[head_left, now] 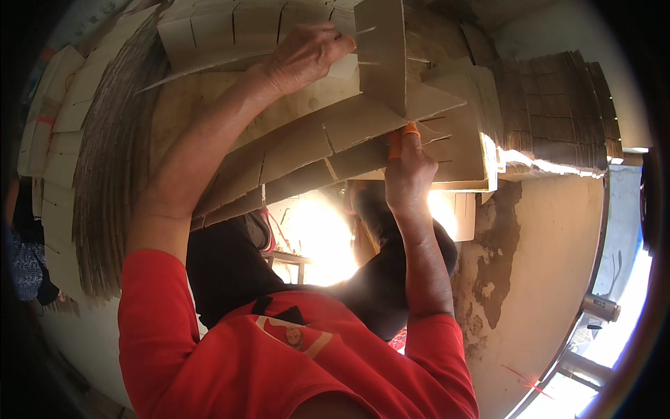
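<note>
Long slotted cardboard divider strips (293, 143) slant across the space in front of me, one just below another. An upright cardboard divider piece (382, 56) crosses them near their right end. My right hand (412, 171), with orange covers on its fingers, pinches the lower edge of the strips close to that crossing. Up and to the left, my left hand (310, 56) is closed at the left edge of the upright piece, near its slots. Its fingertips are partly hidden, as is the exact spot they grip.
Tall stacks of cardboard strips stand at the left (115, 140) and the right (558, 105). Another slotted cardboard stack (244, 24) lies at the back. A stained wall (544, 279) rises at lower right. Strong light glares between my legs, beside a small stool (287, 258).
</note>
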A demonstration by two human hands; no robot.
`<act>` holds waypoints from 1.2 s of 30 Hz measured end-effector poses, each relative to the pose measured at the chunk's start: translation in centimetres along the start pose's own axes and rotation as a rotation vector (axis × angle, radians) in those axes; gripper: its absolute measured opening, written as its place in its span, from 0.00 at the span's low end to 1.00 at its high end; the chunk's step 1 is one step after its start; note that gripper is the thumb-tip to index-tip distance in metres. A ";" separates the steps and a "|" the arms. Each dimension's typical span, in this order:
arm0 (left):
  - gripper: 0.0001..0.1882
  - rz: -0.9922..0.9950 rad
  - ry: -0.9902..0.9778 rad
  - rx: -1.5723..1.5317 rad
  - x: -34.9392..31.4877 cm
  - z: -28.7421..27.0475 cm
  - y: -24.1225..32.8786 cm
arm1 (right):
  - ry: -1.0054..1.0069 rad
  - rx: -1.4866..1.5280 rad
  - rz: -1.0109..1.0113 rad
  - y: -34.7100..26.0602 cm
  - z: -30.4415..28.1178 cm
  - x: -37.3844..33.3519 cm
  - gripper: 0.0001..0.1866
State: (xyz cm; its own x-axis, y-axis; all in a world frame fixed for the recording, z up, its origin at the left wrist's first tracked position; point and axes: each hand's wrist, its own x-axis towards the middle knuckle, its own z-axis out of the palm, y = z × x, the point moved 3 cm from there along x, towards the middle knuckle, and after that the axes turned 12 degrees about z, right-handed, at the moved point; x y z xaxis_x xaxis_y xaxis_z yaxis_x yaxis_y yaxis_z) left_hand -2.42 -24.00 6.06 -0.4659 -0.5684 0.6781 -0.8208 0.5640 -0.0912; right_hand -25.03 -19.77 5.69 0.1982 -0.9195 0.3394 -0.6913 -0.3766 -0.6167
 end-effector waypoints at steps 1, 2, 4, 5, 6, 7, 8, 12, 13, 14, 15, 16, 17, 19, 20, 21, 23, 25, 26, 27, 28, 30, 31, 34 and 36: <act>0.08 -0.009 -0.015 -0.015 -0.1 0.0 0.0 | 0.001 0.020 -0.002 0.1 0.1 0.0 0.12; 0.08 -0.020 -0.016 -0.037 -0.2 0.1 0.1 | 0.010 0.027 -0.014 0.1 0.1 0.0 0.12; 0.07 -0.042 -0.020 -0.080 -0.4 0.3 0.2 | 0.027 0.043 -0.038 0.0 0.1 0.2 0.12; 0.06 -0.047 0.001 -0.078 -0.5 0.2 0.2 | 0.005 0.022 -0.019 -0.1 0.2 0.3 0.12; 0.06 -0.052 0.021 -0.076 -0.7 0.2 0.2 | -0.018 0.001 0.000 -0.4 0.2 0.4 0.12; 0.06 -0.055 0.043 -0.078 -0.7 0.1 0.3 | -0.038 -0.023 0.022 -0.6 0.1 0.4 0.12; 0.06 -0.056 0.049 -0.081 -0.7 0.1 0.3 | -0.040 -0.020 0.017 -0.5 0.1 0.4 0.12; 0.07 -0.049 0.036 -0.095 -0.8 0.3 0.7 | -0.062 -0.058 0.005 0.0 0.4 0.4 0.11; 0.07 -0.044 0.023 -0.097 -0.8 0.3 0.7 | -0.071 -0.080 0.003 0.1 0.5 0.4 0.11; 0.07 -0.034 0.033 -0.092 -0.9 0.4 0.8 | -0.075 -0.085 -0.004 0.1 0.5 0.4 0.12; 0.07 -0.024 0.043 -0.088 -1.0 0.5 0.9 | -0.080 -0.090 -0.011 0.1 0.5 0.5 0.12; 0.07 -0.013 0.054 -0.082 -1.0 0.6 0.9 | -0.083 -0.095 -0.020 0.0 0.5 0.5 0.12; 0.07 -0.004 0.057 -0.054 -1.1 0.7 0.8 | -0.059 -0.052 -0.027 -0.1 0.4 0.5 0.12; 0.07 0.013 0.060 0.002 -1.1 0.9 0.7 | -0.011 0.034 -0.040 -0.3 0.4 0.4 0.13; 0.07 0.006 0.053 -0.012 -1.1 1.0 0.6 | -0.007 0.014 -0.051 -0.2 0.4 0.4 0.13; 0.07 -0.001 0.045 -0.027 -1.1 1.0 0.5 | -0.002 -0.007 -0.061 -0.1 0.4 0.4 0.13; 0.07 -0.010 0.035 -0.046 -1.0 1.0 0.5 | -0.013 -0.020 -0.050 0.0 0.4 0.4 0.13; 0.07 -0.019 0.026 -0.051 -1.1 1.0 0.5 | -0.050 -0.003 -0.009 0.0 0.4 0.4 0.13; 0.07 -0.024 0.014 -0.059 -1.1 1.1 0.4 | -0.048 -0.006 -0.013 0.0 0.4 0.4 0.13; 0.07 -0.030 0.001 -0.066 -1.1 1.1 0.4 | -0.046 -0.009 -0.018 0.1 0.5 0.4 0.13; 0.07 -0.036 -0.011 -0.074 -1.1 1.1 0.4 | -0.043 -0.013 -0.023 0.1 0.4 0.4 0.13; 0.07 -0.033 -0.003 -0.077 -1.0 1.0 0.5 | -0.044 -0.016 -0.033 -0.1 0.3 0.4 0.13; 0.07 -0.031 0.001 -0.078 -1.0 1.0 0.6 | -0.044 -0.018 -0.038 -0.1 0.3 0.4 0.13; 0.08 -0.019 -0.004 -0.036 -1.0 1.0 0.7 | -0.044 0.009 -0.032 0.0 0.4 0.4 0.13; 0.08 -0.016 -0.016 -0.028 -1.1 0.9 0.7 | -0.045 0.023 -0.020 -0.1 0.3 0.4 0.12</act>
State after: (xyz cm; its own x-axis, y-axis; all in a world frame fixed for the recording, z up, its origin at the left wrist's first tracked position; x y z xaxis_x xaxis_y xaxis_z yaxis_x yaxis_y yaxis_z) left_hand -2.80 -23.54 4.56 -0.4579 -0.5868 0.6679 -0.8189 0.5708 -0.0600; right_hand -24.67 -20.11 5.61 0.2433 -0.9157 0.3198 -0.6711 -0.3970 -0.6261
